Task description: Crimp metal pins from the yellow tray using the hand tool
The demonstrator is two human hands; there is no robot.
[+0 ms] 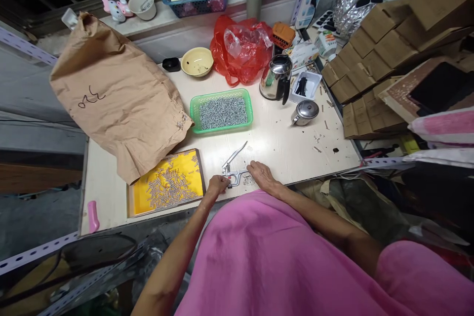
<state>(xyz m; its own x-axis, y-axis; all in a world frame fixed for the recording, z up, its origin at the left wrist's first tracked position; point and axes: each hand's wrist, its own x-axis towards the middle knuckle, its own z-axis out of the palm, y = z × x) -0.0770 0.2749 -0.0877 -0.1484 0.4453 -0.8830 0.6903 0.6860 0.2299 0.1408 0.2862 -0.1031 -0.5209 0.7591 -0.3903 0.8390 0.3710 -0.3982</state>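
A silver metal lever tool [234,174] lies on the table near its front edge, its long lever [235,154] raised at a slant. My left hand [217,185] is closed in a pinch at the tool's left side; whatever is between the fingertips is too small to make out. At the tool's right end is my right hand [262,175], fingers bent and together, their tips hidden. Small metal bits [249,179] lie just beside it. To the left, a yellow-bottomed tray [139,198] holds many small metal pins. Behind the tool stands a green plastic basket [222,93] full of short metal pieces.
A big brown paper bag [122,94] leans over the tray's back corner. Farther back are a yellow bowl [197,62], a red plastic bag [237,54], a steel kettle [276,79] and a small steel pot [305,111]. Cardboard boxes [392,49] are stacked at right; a pink handle [93,216] lies front left.
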